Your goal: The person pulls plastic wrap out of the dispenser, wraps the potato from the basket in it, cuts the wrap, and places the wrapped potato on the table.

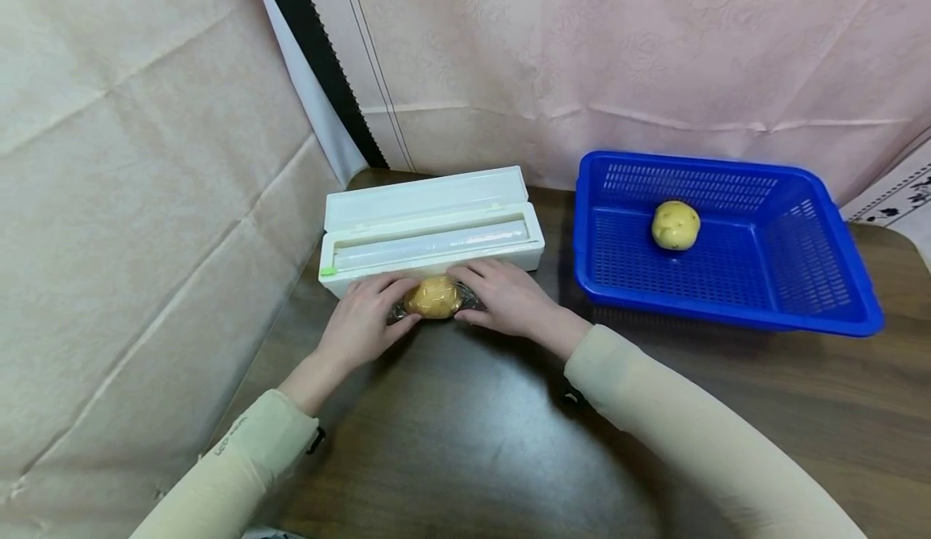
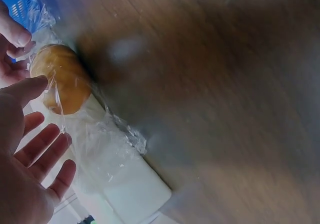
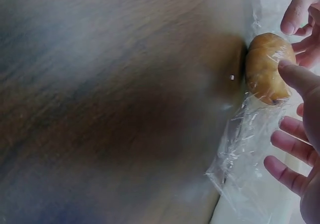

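A potato [image 1: 434, 297] wrapped in clear cling film sits between both hands, just in front of an open white cling film box [image 1: 436, 228]. My left hand [image 1: 367, 317] holds its left end between thumb and fingers. At the opposite end, my right hand [image 1: 505, 296] does the same. Loose, crumpled film [image 2: 122, 134] trails from the potato's left end in the left wrist view. More film [image 3: 245, 149] spreads from the other end in the right wrist view. In both wrist views the thumb touches the potato's end, while the other fingers are bent and spread.
A blue plastic basket [image 1: 727, 313] stands to the right, holding one unwrapped potato [image 1: 676, 225]. Inside the box lies a film roll [image 1: 436, 244], with a green piece [image 1: 328, 271] at its left front. Pale cloth [image 1: 145, 200] borders the wooden table [image 1: 465, 442] at left and back.
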A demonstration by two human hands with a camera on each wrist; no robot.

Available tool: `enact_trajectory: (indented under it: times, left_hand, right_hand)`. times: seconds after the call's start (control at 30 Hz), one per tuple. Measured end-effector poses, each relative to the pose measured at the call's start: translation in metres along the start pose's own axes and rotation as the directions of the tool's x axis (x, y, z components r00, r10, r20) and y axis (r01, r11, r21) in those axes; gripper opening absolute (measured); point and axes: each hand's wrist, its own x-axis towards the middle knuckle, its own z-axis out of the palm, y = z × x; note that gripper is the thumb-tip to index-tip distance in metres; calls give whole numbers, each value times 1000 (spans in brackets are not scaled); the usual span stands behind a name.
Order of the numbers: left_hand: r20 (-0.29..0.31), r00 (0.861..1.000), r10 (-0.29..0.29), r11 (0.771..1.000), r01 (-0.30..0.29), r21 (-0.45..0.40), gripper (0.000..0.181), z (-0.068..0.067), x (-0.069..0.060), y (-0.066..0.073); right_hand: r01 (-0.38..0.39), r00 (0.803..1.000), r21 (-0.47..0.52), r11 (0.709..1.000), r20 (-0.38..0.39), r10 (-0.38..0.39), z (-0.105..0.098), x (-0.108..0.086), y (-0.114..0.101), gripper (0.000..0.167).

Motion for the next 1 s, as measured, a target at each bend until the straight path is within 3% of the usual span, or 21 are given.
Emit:
enact_trajectory:
  times: [0.17,0.3,0.43,0.57,0.67,0.83,1.0]
  left_hand:
    - [-62,998,-5,1000,5,-2,51,-8,-3,-6]
    - [-147,989,-24,1000,26,7,48,-19,-7,-15]
    - [-260,962,-89,996,91,-8,47,-28,-13,-29]
    - [-334,920,-206,978,194,-69,50,-35,-18,-43]
    - [-336,894,-297,955,274,-116,54,-38,-23,-51]
    - [-272,860,-432,900,395,-183,61,-38,-27,-58]
    - [-201,838,-508,856,463,-232,69,-35,-25,-61]
  right_hand:
    - [28,999,-25,999,-38,-29,-6,1,-4,64]
    - [38,999,-42,998,-37,-40,-11,3,-8,65]
    - [47,998,-53,997,-30,-48,-15,8,-12,63]
    - [47,999,-65,997,-13,-48,-18,16,-15,60]
    - [36,999,-67,997,13,-35,-20,22,-17,59]
    - [32,999,-68,997,45,-29,-23,34,-24,59]
    - [47,997,-49,998,61,-44,-26,49,-32,57]
